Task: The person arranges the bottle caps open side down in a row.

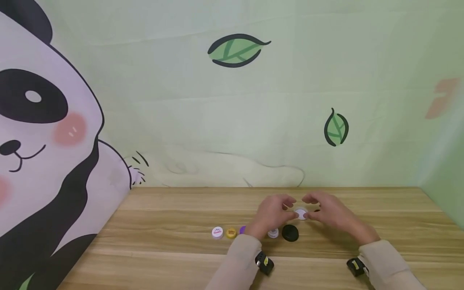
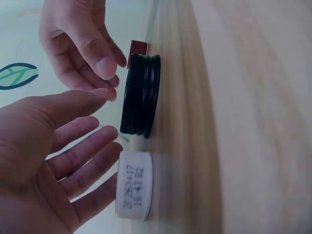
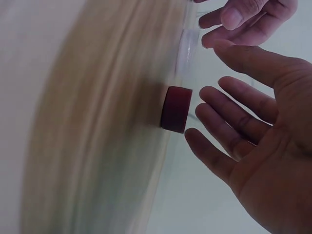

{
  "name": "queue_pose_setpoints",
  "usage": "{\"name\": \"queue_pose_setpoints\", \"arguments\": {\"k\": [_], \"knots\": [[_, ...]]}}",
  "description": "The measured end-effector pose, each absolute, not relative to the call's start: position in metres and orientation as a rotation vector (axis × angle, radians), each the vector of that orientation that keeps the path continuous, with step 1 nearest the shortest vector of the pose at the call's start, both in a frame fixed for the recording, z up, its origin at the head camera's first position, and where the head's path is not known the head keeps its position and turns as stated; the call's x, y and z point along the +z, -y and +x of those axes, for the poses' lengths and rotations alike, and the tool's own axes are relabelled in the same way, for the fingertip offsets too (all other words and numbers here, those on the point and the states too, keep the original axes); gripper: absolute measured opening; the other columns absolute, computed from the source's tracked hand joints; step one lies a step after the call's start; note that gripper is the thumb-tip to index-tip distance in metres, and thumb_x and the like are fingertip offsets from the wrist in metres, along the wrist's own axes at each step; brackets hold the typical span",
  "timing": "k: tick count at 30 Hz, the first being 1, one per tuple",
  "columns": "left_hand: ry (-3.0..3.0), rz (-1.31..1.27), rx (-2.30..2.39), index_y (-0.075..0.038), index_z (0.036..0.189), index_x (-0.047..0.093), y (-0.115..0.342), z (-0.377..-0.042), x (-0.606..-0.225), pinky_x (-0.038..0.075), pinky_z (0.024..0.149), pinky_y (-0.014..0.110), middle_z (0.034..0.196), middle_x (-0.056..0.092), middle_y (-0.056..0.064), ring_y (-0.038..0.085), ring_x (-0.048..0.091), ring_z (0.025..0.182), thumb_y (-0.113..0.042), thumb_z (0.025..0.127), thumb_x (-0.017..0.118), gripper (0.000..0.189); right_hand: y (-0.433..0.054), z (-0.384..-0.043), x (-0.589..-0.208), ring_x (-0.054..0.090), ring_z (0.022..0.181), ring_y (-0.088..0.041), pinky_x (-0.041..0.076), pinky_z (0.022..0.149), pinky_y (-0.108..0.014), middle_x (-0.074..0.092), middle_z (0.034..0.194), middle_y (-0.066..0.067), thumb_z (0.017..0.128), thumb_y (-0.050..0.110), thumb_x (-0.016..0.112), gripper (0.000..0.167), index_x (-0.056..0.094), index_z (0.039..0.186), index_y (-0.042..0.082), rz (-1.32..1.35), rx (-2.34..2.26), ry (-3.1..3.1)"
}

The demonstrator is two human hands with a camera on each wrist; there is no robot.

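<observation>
A white cap (image 1: 301, 214) with a clear rim lies on the table between my two hands. Its pale edge (image 3: 187, 53) shows in the right wrist view. My left hand (image 1: 272, 212) reaches in from the left, thumb tip at the cap's near side, fingers relaxed and apart. From the right, my right hand (image 1: 331, 213) mirrors it, with loosely spread fingers. Whether either thumb touches the cap, I cannot tell. Beside the right hand stands a dark red cap (image 3: 176, 109), mostly hidden in the head view. A black cap (image 1: 290, 233) lies nearer the front.
Along a row to the left lie a white cap with pink print (image 1: 217, 232), a yellow cap (image 1: 231, 233), a purple cap (image 1: 243, 230) partly behind the left wrist, and another white cap (image 1: 273, 233). The wooden table (image 1: 163, 262) meets a green printed backdrop (image 1: 163, 121).
</observation>
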State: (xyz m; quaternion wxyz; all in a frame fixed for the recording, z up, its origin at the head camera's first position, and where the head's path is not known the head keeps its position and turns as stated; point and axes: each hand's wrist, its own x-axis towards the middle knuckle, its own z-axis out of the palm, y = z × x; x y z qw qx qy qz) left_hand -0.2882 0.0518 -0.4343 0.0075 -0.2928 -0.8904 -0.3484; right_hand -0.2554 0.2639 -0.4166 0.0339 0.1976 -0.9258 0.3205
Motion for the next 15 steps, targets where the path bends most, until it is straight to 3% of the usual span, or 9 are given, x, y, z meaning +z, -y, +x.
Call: {"name": "queue_pose_setpoints", "arguments": {"k": [10,15], "knots": [[2.819,-0.916,-1.064,-0.009,0.127,0.076,-0.0572,-0.2895,-0.4347,0.053,0.089,0.024,0.115,0.078,0.001,0.012,0.072,0.102,-0.022,0.093,0.084,0.037,-0.2691,-0.2595,-0.4220,0.064,0.120,-0.047,0.052,0.099,-0.062,0.069,0.125,-0.024,0.090,0.010,0.085,0.041,0.067,0.123,-0.005,0.588,1.004,2.901],[2.841,-0.903,-1.050,-0.009,0.126,0.076,-0.0581,-0.2893,-0.4358,0.053,0.090,0.025,0.114,0.078,0.001,0.011,0.071,0.103,-0.022,0.093,0.085,0.037,-0.2686,-0.2595,-0.4245,0.068,0.110,-0.039,0.055,0.094,-0.058,0.072,0.115,-0.018,0.088,0.007,0.085,0.038,0.068,0.120,-0.005,0.641,1.019,2.886]]}}
